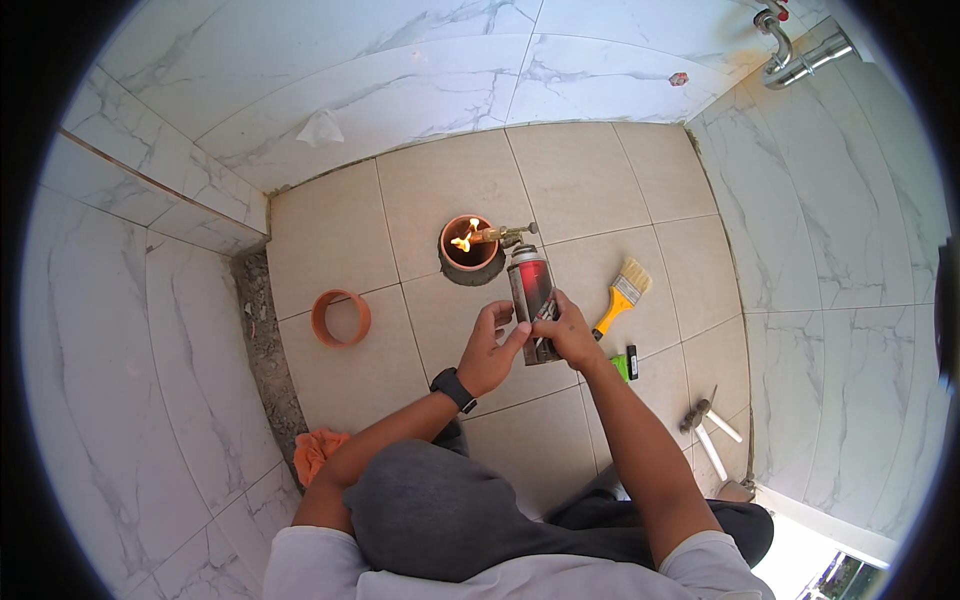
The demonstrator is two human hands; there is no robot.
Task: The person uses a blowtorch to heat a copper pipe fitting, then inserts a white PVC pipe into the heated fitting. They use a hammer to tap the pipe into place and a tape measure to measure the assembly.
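Note:
My right hand [568, 332] is wrapped around the red and dark gas canister of a blowtorch [533, 285]. Beside it, my left hand [490, 348] has its fingers apart and slightly curled, its thumb tip at the canister's side; a dark watch is on that wrist. The brass torch head [490, 235] points left over the mouth of a terracotta-coloured pipe [445, 252] set in the floor. Flames [464, 240] show at the nozzle, inside the pipe's rim. Dark grey mortar or a rough-edged hole surrounds the pipe.
A loose terracotta-coloured ring [341, 318] lies on the beige tiles to the left. On the right are a yellow-handled paintbrush [625, 295], a green and black object [627, 363] and a white-handled hammer [708, 450]. An orange cloth [318, 453] lies beside a rubble-filled gap [262, 330] along the left wall.

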